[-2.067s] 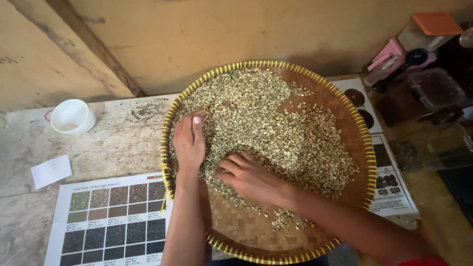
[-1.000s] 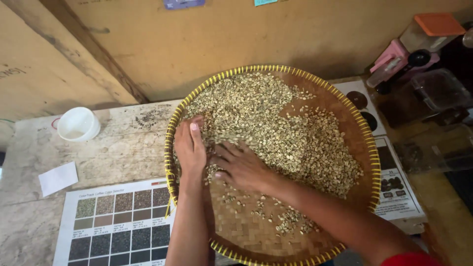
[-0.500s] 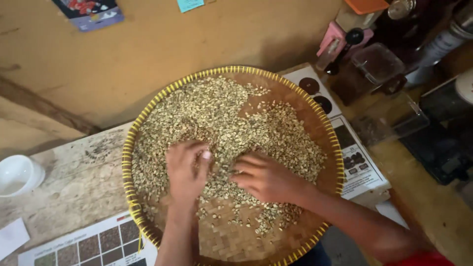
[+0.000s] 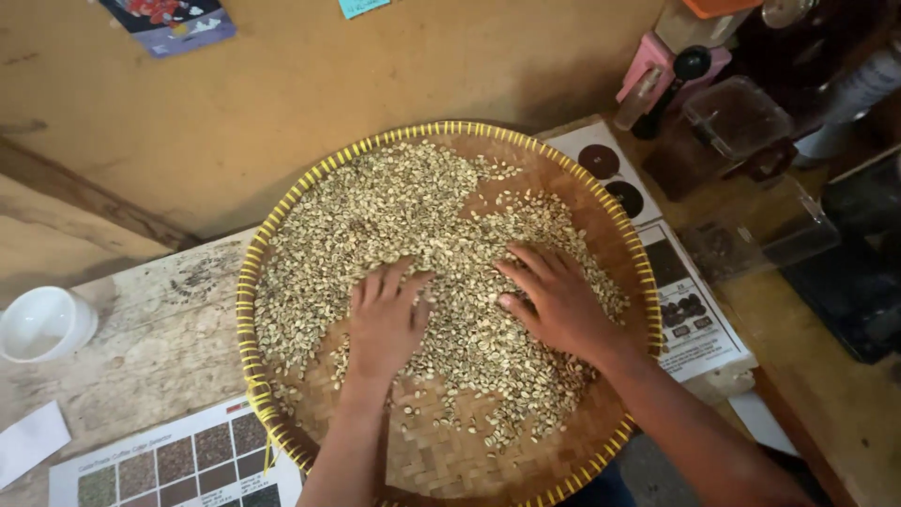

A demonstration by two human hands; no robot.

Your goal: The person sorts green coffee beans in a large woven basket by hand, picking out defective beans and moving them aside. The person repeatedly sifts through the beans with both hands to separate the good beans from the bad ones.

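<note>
A round woven bamboo tray [image 4: 563, 178] with a yellow rim lies on the table, covered by a layer of pale green coffee beans [image 4: 375, 216]. My left hand [image 4: 383, 319] rests flat on the beans near the tray's middle, fingers spread and pointing away from me. My right hand [image 4: 556, 299] lies palm down on the beans to its right, fingers spread toward the left. Neither hand grips anything. The near part of the tray [image 4: 450, 465] is mostly bare weave with scattered beans.
A white cup [image 4: 42, 324] stands at the left on the worn wooden table [image 4: 150, 347]. Printed colour charts lie under the tray at the lower left [image 4: 178, 465] and right [image 4: 690, 310]. Clear plastic containers [image 4: 741, 122] and a pink object [image 4: 648, 70] crowd the upper right.
Both hands have spread apart and slid further up onto the beans. The view has shifted, so the tray and cup sit differently in frame.
</note>
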